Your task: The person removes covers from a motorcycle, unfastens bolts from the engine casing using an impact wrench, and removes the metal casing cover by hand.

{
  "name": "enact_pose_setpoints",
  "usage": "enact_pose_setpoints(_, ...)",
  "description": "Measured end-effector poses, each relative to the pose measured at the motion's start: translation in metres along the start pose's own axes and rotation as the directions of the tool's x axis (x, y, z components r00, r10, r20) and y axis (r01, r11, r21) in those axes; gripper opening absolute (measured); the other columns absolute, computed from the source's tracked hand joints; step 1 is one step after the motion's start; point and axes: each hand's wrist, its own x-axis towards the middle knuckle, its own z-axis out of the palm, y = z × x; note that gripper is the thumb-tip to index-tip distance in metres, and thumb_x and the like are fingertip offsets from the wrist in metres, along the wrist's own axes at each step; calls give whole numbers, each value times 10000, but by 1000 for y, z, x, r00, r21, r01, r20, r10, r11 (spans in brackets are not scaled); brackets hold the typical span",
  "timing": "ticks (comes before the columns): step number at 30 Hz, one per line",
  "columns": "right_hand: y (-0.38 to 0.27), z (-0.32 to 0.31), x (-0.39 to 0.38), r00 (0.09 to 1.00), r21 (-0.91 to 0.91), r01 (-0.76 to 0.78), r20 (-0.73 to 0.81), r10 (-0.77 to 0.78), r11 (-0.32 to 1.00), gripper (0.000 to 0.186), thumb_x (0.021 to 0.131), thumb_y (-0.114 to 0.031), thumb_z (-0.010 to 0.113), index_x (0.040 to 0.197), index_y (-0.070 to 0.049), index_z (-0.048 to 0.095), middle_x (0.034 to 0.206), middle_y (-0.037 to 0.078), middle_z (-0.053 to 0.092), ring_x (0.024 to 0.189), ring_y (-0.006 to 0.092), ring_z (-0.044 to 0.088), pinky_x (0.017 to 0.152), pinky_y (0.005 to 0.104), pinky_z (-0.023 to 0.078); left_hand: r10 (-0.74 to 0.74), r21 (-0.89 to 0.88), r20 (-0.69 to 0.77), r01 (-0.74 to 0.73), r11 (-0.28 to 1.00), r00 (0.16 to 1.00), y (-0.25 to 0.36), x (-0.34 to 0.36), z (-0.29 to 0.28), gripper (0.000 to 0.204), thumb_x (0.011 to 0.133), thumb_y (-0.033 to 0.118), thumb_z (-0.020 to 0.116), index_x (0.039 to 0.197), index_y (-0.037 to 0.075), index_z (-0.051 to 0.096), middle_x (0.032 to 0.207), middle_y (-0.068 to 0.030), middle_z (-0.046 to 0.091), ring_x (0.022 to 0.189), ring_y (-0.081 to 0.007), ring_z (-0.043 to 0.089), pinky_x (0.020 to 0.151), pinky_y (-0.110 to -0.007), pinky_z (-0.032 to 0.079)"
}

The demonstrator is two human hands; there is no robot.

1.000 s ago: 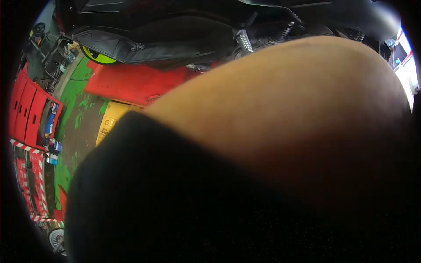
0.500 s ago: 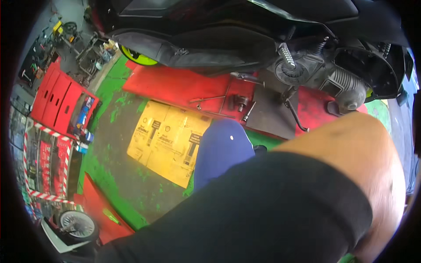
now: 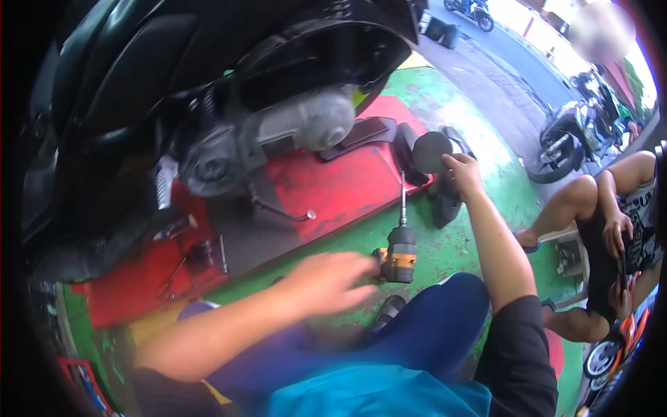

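The dark round part (image 3: 431, 153) is located at the right end of the red platform (image 3: 333, 191), beside its near right corner, its rim apparently clamped between the thumb and fingers of the right hand (image 3: 460, 170). This rim grip is judged suitable; the part should be kept level and its face untouched. Beside the yellow-and-black power driver (image 3: 401, 257), the left hand (image 3: 333, 281) is blurred; whether contact is made, or the fingers are closed, cannot be told. The driver should be steadied by its body, its long shaft kept clear of the part. By the seated person (image 3: 615, 229), a grey box-like object (image 3: 586, 258) is found, contents indistinct. Beyond the platform's far edge, dark bin-like containers (image 3: 439, 32) are placed near the road, their contents unseen.
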Motion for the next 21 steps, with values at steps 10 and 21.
enact_pose_setpoints(10,105,64,125,972,225,-215,-41,230,950,392,860,-309,776,1137,-42,701,861,43,663,561,140,542,456,281,385,-569,-242,84,571,785,818,-69,-81,-61,437,899,343,713,1205,38,645,999,-111,691,782,-193,680,719,-356,540)
enact_pose_setpoints(21,162,105,199,998,86,-66,11,66,994,355,855,-288,799,999,27,720,824,80,702,684,169,621,608,315,468,-653,-211,188,679,703,734,-90,-74,-54,564,957,402,670,1356,25,542,1143,-149,644,956,-205,657,842,-338,536)
